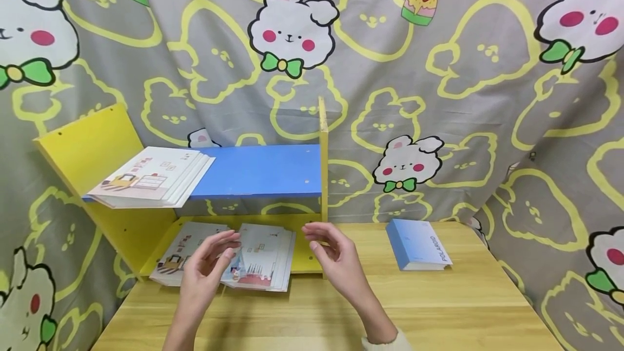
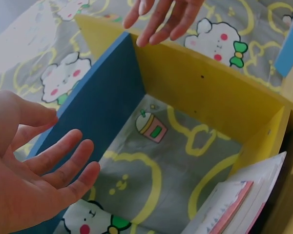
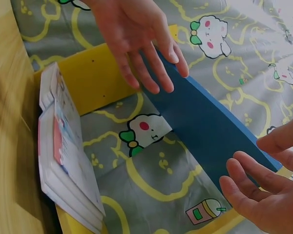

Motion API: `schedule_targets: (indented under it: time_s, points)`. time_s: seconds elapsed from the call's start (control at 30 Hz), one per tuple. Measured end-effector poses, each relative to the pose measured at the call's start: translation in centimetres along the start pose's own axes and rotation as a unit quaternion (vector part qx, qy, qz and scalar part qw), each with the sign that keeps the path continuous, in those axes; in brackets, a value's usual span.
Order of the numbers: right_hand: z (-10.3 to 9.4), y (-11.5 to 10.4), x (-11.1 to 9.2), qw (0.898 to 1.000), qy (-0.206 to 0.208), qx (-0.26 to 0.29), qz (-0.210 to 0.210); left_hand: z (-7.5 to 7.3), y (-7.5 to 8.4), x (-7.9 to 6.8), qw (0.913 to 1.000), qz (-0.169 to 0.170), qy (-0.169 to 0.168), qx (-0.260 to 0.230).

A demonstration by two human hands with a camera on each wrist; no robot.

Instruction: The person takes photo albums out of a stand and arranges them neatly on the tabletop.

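My left hand (image 1: 205, 264) is raised in front of the shelf's lower level, fingers loosely bent and nothing in them. Across from it, my right hand (image 1: 338, 253) hovers with relaxed fingers, also empty. Between and behind them, a stack of white illustrated books (image 1: 260, 256) lies flat on the lower board. A second stack of books (image 1: 187, 242) sits to its left, partly hidden by my left hand. In the left wrist view the right hand (image 2: 163, 19) appears above the yellow side panel. The right wrist view has the left hand (image 3: 136, 44) over the blue board.
The yellow shelf (image 1: 112, 150) has a blue middle board (image 1: 263, 169). On that board's left end, another stack of books (image 1: 151, 177) juts past the front edge. A blue-and-white book marked POLAROID (image 1: 419, 245) lies on the wooden table (image 1: 458, 307). A patterned curtain (image 1: 370, 96) hangs behind.
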State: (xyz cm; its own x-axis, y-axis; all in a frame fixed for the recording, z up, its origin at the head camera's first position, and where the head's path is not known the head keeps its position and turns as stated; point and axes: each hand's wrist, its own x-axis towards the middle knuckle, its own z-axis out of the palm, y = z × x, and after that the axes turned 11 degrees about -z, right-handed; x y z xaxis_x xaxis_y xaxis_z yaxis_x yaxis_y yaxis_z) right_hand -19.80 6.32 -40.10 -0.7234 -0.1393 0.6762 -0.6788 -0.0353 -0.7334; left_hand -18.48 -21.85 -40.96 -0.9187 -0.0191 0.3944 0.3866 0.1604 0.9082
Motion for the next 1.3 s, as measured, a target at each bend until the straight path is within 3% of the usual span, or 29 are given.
schedule_targets:
  time_s: [0.23,0.67,1.13,1.3]
  points:
    - [0.8,0.2,0.4,1.0,-0.003,0.015,-0.009,-1.6,0.0,-0.3,0.9995,-0.003,0.021,0.024]
    - [2.3,0.6,1.4,0.999,-0.003,0.044,-0.01,-3.9,0.7,-0.1,0.9974,-0.02,0.067,0.017]
    - [4.0,1.4,1.8,0.998,0.001,0.058,-0.007,-6.0,1.0,-0.8,0.9961,-0.012,0.087,0.015]
    - [4.5,1.3,2.0,0.998,0.0,0.062,-0.007,-6.5,1.3,-0.9,0.9934,-0.031,0.109,0.016]
